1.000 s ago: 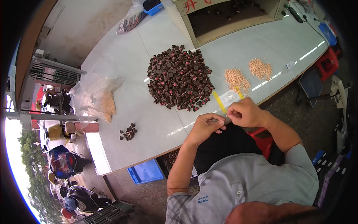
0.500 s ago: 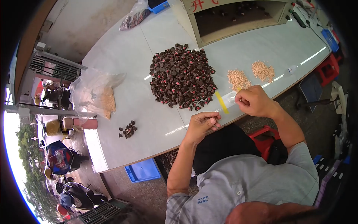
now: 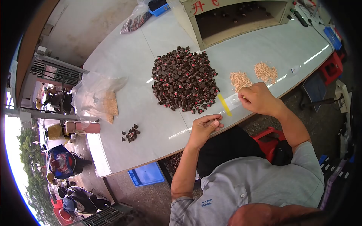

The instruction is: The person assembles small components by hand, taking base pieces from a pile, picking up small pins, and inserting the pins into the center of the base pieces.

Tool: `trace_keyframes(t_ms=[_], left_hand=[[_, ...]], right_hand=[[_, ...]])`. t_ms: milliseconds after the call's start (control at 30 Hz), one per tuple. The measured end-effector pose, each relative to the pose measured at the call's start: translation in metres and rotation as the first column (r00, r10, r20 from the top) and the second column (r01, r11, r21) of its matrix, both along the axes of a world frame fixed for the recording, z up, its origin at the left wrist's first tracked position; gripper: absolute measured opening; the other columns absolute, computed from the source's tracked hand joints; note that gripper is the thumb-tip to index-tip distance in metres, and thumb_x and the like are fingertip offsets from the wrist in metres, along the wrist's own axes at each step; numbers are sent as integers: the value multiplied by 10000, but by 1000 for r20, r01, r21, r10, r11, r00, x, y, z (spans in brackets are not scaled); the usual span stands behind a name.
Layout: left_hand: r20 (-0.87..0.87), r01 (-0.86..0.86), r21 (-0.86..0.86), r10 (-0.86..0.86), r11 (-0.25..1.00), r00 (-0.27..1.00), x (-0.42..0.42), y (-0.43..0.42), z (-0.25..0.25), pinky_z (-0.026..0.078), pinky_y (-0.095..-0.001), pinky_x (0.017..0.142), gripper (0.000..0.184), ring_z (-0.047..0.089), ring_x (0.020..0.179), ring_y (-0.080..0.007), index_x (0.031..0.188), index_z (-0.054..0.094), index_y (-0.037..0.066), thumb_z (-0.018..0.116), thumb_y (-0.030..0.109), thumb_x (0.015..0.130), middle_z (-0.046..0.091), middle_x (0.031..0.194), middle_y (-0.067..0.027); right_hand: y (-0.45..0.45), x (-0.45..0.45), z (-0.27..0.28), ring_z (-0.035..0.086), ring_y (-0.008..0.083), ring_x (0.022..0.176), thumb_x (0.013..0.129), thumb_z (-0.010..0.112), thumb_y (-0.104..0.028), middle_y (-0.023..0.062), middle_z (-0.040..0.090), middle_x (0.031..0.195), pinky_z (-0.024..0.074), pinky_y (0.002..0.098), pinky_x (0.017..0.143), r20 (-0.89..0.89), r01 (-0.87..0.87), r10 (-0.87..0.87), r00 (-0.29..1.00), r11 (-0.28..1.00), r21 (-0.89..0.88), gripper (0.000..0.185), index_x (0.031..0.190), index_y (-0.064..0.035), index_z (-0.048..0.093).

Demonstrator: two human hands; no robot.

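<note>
My left hand (image 3: 204,130) is closed near the table's front edge, fingers and thumb pressed together on something too small to make out. To its right, my right hand (image 3: 257,98) is closed in a pinch above the table edge, just in front of a pile of small beige pieces (image 3: 240,80). A second beige pile (image 3: 265,72) lies beyond it. The large heap of dark pieces with pink-red spots (image 3: 184,80) is on the grey table (image 3: 151,147). A yellow tape strip (image 3: 224,105) runs between the heap and my right hand.
A small dark cluster (image 3: 131,133) and a clear bag of beige pieces (image 3: 101,98) lie at the left. A box with red writing (image 3: 226,23) stands at the back. Below the table are a blue tray (image 3: 146,174) and a red stool (image 3: 268,140).
My right hand has moved right, away from my left hand, to the front of the near beige pile. My left hand has shifted slightly left and the two are now apart.
</note>
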State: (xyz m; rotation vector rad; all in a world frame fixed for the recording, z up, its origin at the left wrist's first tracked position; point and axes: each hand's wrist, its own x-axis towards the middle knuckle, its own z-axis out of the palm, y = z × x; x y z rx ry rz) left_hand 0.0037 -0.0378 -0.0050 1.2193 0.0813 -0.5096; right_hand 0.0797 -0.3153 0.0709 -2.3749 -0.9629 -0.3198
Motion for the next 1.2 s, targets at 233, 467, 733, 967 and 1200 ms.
trace_keyframes(t_ms=[233, 467, 733, 967, 1200], left_hand=[[24, 4, 37, -5, 999, 1000, -2, -1, 0, 587, -276, 833, 322, 737, 1004, -216, 1289, 657, -65, 692, 40, 987, 723, 1207, -169], [12, 31, 23, -31, 999, 999, -2, 2, 2, 586, -280, 837, 298, 735, 1026, -215, 1268, 666, -58, 690, 40, 988, 721, 1223, -158], [26, 33, -10, -33, 999, 999, -1, 4, 3, 585, -280, 872, 304, 728, 1057, -222, 1285, 649, -57, 669, 57, 1004, 711, 1249, -167], [-18, 32, -137, -35, 990, 999, 2, -1, -2, 590, -279, 862, 323, 732, 1030, -219, 1281, 647, -63, 679, 113, 1012, 715, 1225, -168], [-34, 28, -184, -35, 982, 999, 2, -1, -6, 594, -273, 869, 294, 732, 1018, -192, 1269, 648, -83, 645, 88, 1030, 729, 1166, -168]], right_hand=[[5, 9, -7, 653, 341, 609, 830, 705, -107, 110, 644, 650, 502, 452, 559, 39, -37, 49, 998, 963, -268, 119, 784, -63, 604], [9, 12, -12, 670, 345, 604, 792, 693, -107, 135, 643, 624, 522, 462, 576, 47, -56, 77, 996, 940, -336, 129, 749, -45, 588], [8, 9, -15, 651, 345, 606, 772, 706, -79, 103, 640, 643, 510, 459, 570, 69, -42, 66, 995, 950, -309, 121, 757, -50, 590], [29, -26, -5, 621, 223, 506, 790, 751, -60, 43, 590, 569, 459, 347, 492, -176, -76, 126, 976, 961, 266, 110, 836, -74, 652], [50, -40, -29, 624, 248, 515, 766, 761, -48, 45, 603, 582, 464, 359, 501, -93, -99, 137, 986, 938, 332, 133, 837, -85, 655]])
